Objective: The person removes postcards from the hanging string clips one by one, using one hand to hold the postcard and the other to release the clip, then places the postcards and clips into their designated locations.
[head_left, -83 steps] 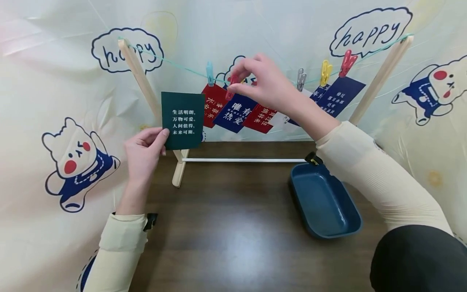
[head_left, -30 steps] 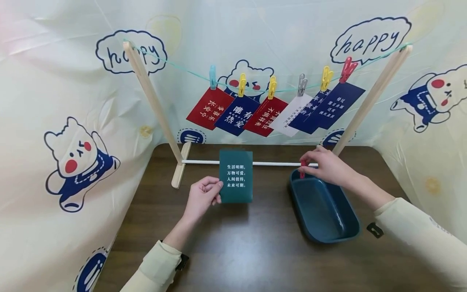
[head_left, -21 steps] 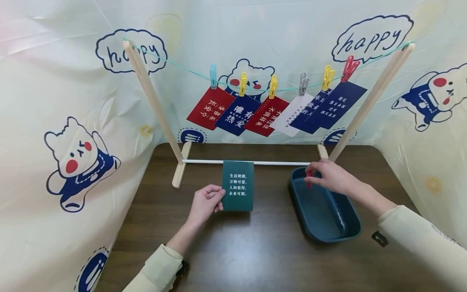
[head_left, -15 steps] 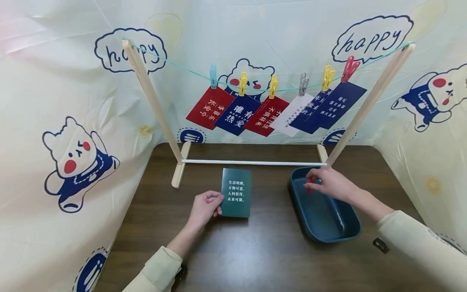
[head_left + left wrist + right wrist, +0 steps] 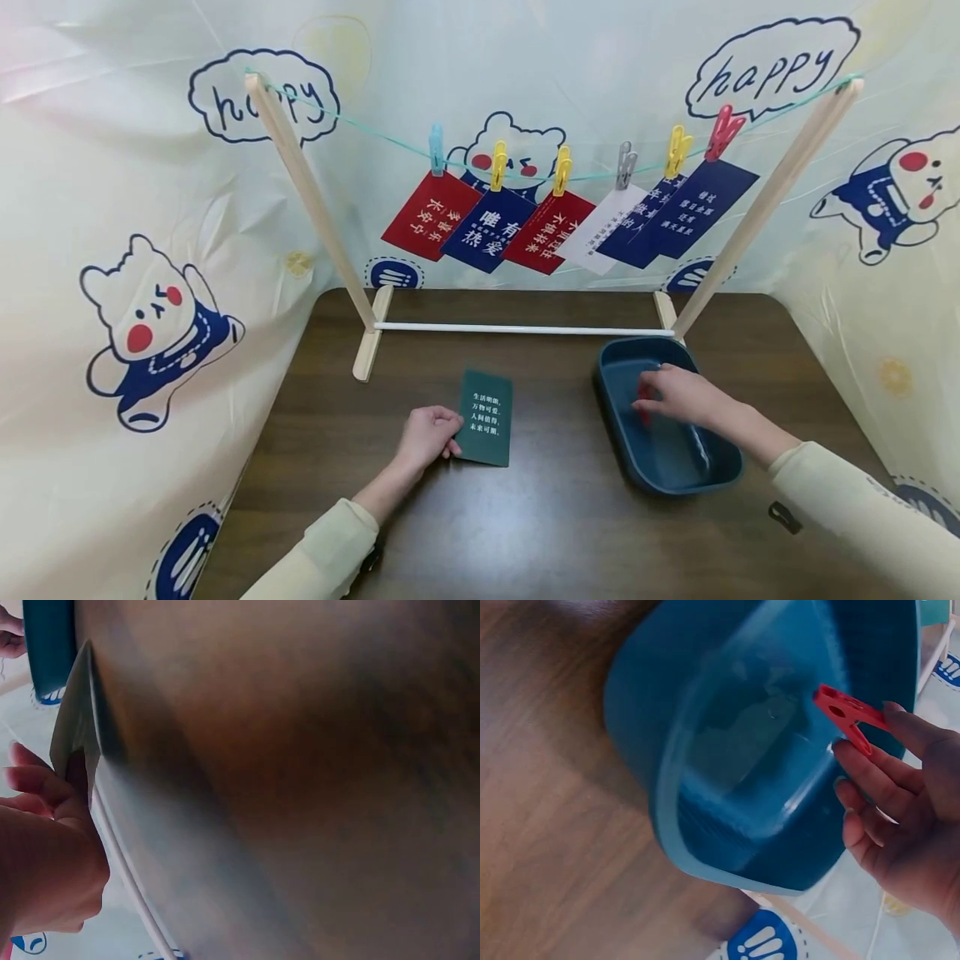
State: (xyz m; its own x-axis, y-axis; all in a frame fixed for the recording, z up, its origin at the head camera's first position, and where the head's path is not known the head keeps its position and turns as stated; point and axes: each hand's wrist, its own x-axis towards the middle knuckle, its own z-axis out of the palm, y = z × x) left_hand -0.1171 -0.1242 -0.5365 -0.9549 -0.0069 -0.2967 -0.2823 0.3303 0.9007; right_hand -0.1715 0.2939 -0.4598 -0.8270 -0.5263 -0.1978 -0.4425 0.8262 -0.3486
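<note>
While a pale printed backdrop [image 5: 540, 58] fills the top and both sides of the frame, a dark wood-grain worktop [image 5: 525, 533] spreads across the lower middle. On it, in the upper half, stands a wooden rack [image 5: 768, 207], its leaning posts joined low down by a white rod [image 5: 517, 329] and at their tops by a sagging turquoise cord [image 5: 375, 131]. Right of centre sits a blue tray [image 5: 660, 462]. Over it, from the lower right, reaches the right hand [image 5: 678, 393]; from the lower left comes the left hand [image 5: 431, 433]. Just below centre, that left hand pinches a green card [image 5: 486, 421] by its left edge; whether the lower edge touches the worktop I cannot tell. Six hanging cards [image 5: 480, 240] overlap in the upper middle: red, dark blue, red, white, then two dark blue. Their hanging pegs [image 5: 564, 171] run pale blue, yellow, yellow, grey, yellow, red. Within the tray's outline, the right hand pinches one more, a loose red peg [image 5: 849, 714].
</note>
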